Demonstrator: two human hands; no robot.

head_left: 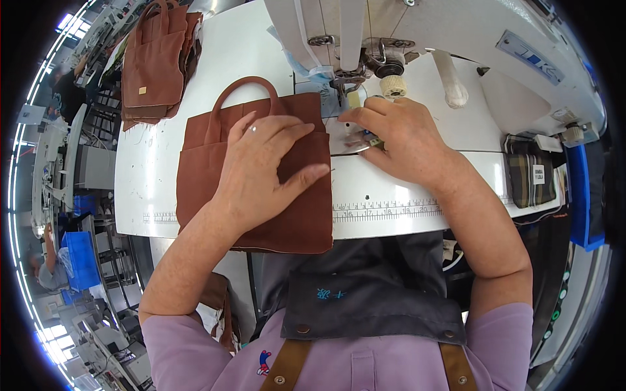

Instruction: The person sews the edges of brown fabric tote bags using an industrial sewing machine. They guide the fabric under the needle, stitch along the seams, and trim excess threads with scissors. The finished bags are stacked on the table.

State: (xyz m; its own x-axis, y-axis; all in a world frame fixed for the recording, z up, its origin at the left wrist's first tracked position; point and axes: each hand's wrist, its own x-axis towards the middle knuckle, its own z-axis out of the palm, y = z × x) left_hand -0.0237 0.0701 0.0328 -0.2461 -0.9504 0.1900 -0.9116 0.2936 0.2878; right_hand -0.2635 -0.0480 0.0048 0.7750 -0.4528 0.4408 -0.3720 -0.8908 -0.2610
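Note:
A reddish-brown bag panel (pixel 287 225) with a looped handle (pixel 246 79) lies on the white sewing table, its lower edge reaching past the table's front. Spread over its upper part is my left hand (pixel 264 159), fingers apart, a ring on one of them. My right hand (pixel 398 133) is curled beside the sewing machine's needle area (pixel 344 88), just right of the panel. Between its thumb and fingers are small metal thread snips (pixel 363 142), partly hidden by the hand.
The sewing machine (pixel 469 39) arches across the back and right. Stacked brown bag panels (pixel 153 72) lie at the far left. A ruler strip (pixel 391 210) runs along the front edge. A dark checked pouch (pixel 529 171) sits at the right, near a blue bin (pixel 581 195).

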